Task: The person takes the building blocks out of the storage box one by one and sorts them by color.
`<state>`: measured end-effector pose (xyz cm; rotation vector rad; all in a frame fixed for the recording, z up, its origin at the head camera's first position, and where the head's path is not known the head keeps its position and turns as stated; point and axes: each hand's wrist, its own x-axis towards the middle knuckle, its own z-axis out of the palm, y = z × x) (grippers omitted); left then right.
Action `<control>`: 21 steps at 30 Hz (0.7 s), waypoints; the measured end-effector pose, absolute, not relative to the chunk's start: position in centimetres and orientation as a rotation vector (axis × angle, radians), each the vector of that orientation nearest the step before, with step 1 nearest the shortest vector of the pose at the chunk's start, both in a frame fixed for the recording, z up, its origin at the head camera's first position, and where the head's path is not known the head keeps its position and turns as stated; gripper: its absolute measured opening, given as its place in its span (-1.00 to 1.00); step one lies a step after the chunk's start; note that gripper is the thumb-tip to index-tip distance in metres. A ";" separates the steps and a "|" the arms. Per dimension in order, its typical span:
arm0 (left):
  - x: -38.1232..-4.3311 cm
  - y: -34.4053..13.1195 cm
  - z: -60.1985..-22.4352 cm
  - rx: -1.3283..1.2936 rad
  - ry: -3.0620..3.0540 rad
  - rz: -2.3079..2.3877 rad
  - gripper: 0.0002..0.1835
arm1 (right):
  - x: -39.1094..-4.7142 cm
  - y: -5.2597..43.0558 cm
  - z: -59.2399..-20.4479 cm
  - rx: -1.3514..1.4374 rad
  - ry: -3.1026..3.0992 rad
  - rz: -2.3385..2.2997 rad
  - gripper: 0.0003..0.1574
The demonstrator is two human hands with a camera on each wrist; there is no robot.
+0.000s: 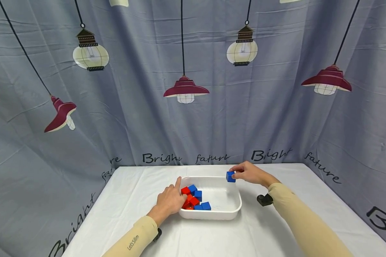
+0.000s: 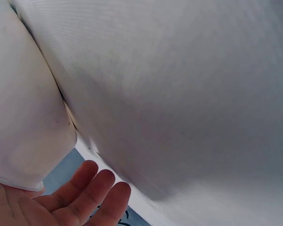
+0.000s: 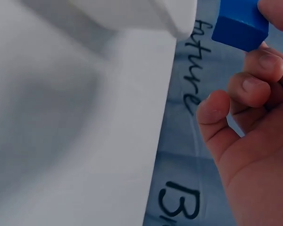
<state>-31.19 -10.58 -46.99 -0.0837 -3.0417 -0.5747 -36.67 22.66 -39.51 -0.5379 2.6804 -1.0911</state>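
Bearing worktop (image 1: 138, 192): carries our white tray (image 1: 209, 215).
White tray: holds red cubes (image 1: 194, 201) and blue cubes (image 1: 206, 206) leftward.
Left hand (image 1: 170, 200): fingers mostly straight, thumb over the tray's left end.
Right hand (image 1: 252, 174): we pinch one blue cube (image 1: 230, 176).
Blue cube: at the far right corner; transferring it, we judge, needs a steady pinch next.

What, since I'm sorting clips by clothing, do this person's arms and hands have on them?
The left hand and right hand wear no gloves. The left sleeve and right sleeve are long and pale yellow-beige; the left has dark lettering, seemingly "Let's Slim". A black object shows by the left sleeve, another by the right.
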 end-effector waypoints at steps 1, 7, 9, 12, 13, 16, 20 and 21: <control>-31.2 -10.6 -47.0 -0.081 -3.043 -0.573 -0.17 | -36.7 22.9 -39.6 -0.531 2.689 -1.090 -0.55; -31.3 -10.6 -46.9 -0.077 -3.048 -0.574 -0.17 | -36.9 24.5 -40.8 -0.423 2.755 -1.089 -0.56; -31.3 -10.7 -46.9 -0.079 -3.043 -0.578 -0.17 | -37.0 25.0 -41.2 -0.395 2.766 -1.098 -0.54; -31.3 -10.8 -46.8 -0.086 -3.033 -0.572 -0.18 | -37.2 25.7 -41.9 -0.374 2.769 -1.121 -0.50; -31.3 -10.9 -46.9 -0.090 -3.029 -0.566 -0.18 | -37.2 25.9 -42.1 -0.366 2.772 -1.126 -0.49; -31.4 -10.9 -46.9 -0.100 -3.017 -0.558 -0.19 | -37.4 26.4 -42.7 -0.343 2.776 -1.122 -0.47; -31.2 -10.8 -47.0 -0.099 -3.022 -0.570 -0.18 | -37.5 27.2 -44.0 -0.303 2.761 -1.122 -0.46; -31.2 -10.7 -47.0 -0.098 -3.025 -0.578 -0.18 | -37.5 27.4 -44.3 -0.294 2.756 -1.126 -0.46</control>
